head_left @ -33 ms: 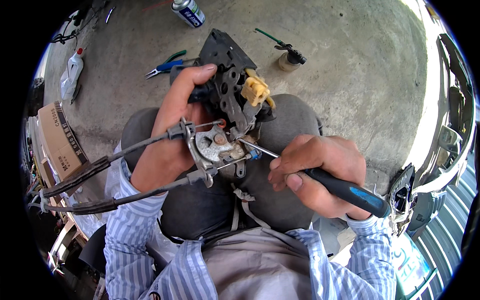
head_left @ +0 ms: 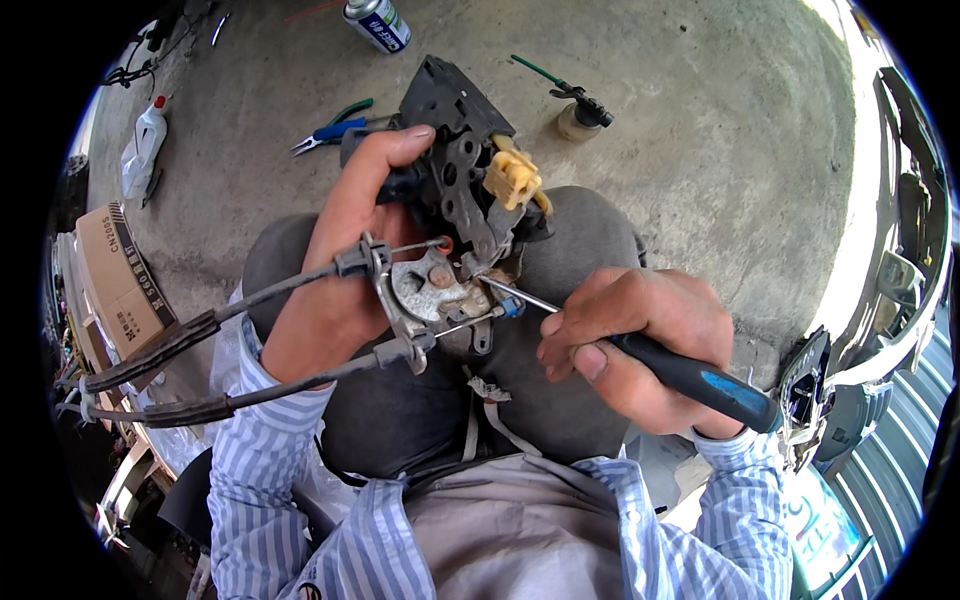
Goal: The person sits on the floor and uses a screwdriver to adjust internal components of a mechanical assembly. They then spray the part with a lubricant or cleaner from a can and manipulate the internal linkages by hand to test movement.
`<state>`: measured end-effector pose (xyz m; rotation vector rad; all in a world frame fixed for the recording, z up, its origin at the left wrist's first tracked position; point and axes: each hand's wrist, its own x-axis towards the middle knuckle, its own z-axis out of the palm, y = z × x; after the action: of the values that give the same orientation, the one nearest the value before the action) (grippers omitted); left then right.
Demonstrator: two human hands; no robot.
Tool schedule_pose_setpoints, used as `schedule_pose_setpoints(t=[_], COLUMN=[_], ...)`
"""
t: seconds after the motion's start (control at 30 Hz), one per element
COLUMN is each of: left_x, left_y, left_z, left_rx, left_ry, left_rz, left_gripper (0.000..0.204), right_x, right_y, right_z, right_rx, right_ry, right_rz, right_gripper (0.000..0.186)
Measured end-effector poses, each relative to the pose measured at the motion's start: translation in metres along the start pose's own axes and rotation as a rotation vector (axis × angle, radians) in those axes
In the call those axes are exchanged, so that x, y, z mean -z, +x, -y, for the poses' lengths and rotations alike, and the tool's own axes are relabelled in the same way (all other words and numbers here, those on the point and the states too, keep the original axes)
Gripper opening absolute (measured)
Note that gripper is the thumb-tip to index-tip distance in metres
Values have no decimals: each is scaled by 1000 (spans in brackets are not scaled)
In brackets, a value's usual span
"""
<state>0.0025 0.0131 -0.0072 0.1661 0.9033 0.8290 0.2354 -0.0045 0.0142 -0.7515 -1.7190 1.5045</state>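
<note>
My left hand (head_left: 350, 240) is wrapped round a car door latch (head_left: 465, 180), holding it above my knees with the thumb on top of its black housing. A yellow plastic piece (head_left: 513, 180) sits on the latch's right side. Two black sheathed cables (head_left: 285, 290) run from its metal bracket leftward over my left forearm. In my right hand (head_left: 645, 345) is a screwdriver (head_left: 690, 385) with a black and blue handle. Its metal shaft points up and left, and the tip meets the latch's metal plate (head_left: 430, 290) near a small lever. My left fingers are partly hidden behind the latch.
On the concrete floor ahead lie blue-handled pliers (head_left: 335, 130), a spray can (head_left: 378, 25) and a small bottle with a green-tubed nozzle (head_left: 580, 120). A clear bottle with a red cap (head_left: 145, 150) and a cardboard box (head_left: 122, 280) are at left. Vehicle parts (head_left: 805, 385) stand at right.
</note>
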Motion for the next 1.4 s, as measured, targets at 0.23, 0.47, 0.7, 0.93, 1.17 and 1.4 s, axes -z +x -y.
schedule_pose_setpoints(t=[0.23, 0.47, 0.7, 0.93, 1.17, 1.4], left_x=[1, 14, 20, 20, 12, -2], left_y=[-3, 2, 5, 2, -3, -6], left_z=[4, 4, 8, 11, 13, 10], left_rx=[-97, -24, -159, -210, -251, -154], left_ry=[-3, 77, 112, 46, 117, 85], left_rz=[-33, -23, 46, 144, 45, -22], left_gripper=[42, 46, 42, 36, 36, 39], right_x=[-8, 2, -2, -9, -12, -3], right_y=[8, -1, 3, 7, 9, 2], right_z=[1, 1, 6, 7, 1, 1], right_rx=[139, -70, -24, 19, 85, 12], right_ry=[-253, 33, -65, -170, -270, -108], right_rz=[31, -21, 0, 2, -14, -5], right_gripper=[6, 10, 9, 7, 7, 7])
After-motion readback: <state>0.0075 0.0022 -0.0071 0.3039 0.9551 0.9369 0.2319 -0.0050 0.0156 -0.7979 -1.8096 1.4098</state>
